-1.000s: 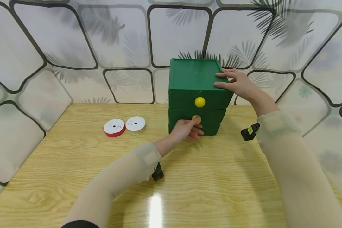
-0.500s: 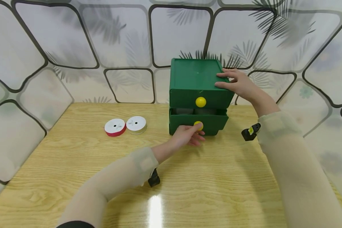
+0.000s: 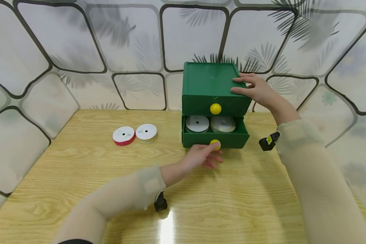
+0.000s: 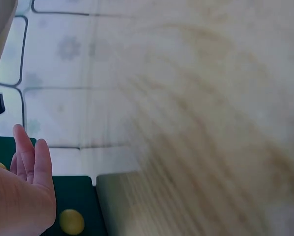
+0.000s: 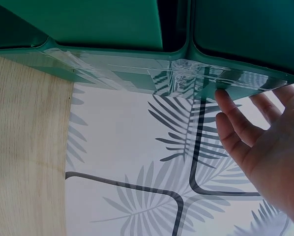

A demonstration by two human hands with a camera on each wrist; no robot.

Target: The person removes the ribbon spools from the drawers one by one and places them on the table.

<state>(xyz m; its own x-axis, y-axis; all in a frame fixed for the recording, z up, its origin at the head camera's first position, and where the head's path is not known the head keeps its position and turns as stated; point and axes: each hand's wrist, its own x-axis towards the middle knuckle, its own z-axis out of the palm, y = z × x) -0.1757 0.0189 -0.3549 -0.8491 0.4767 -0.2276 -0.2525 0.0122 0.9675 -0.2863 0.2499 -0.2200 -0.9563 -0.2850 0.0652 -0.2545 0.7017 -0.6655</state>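
A green drawer cabinet [image 3: 211, 79] stands at the back of the table, its upper drawer closed with a yellow knob [image 3: 215, 108]. My left hand [image 3: 198, 157] pinches the yellow knob [image 3: 216, 143] of the drawer below, which is pulled out; the other fingers hang under it. Inside that drawer [image 3: 195, 139] lie two white-topped spools, a left one [image 3: 197, 122] and a right one [image 3: 222, 124]. My right hand [image 3: 256, 90] rests on the cabinet's right top edge, thumb and fingers spread. In the right wrist view, its fingers [image 5: 238, 118] lie against the taped side.
Two ribbon spools lie flat on the wooden table [image 3: 109, 176], left of the cabinet: a red one [image 3: 123, 135] and a pale one [image 3: 146, 133], touching or nearly so. A patterned wall covering [image 3: 137, 91] rises close behind. Each wrist carries a small black camera.
My left hand has drawn the lower drawer out toward me from closed, and the two spools inside have come into sight. The right hand stays on the cabinet's edge.
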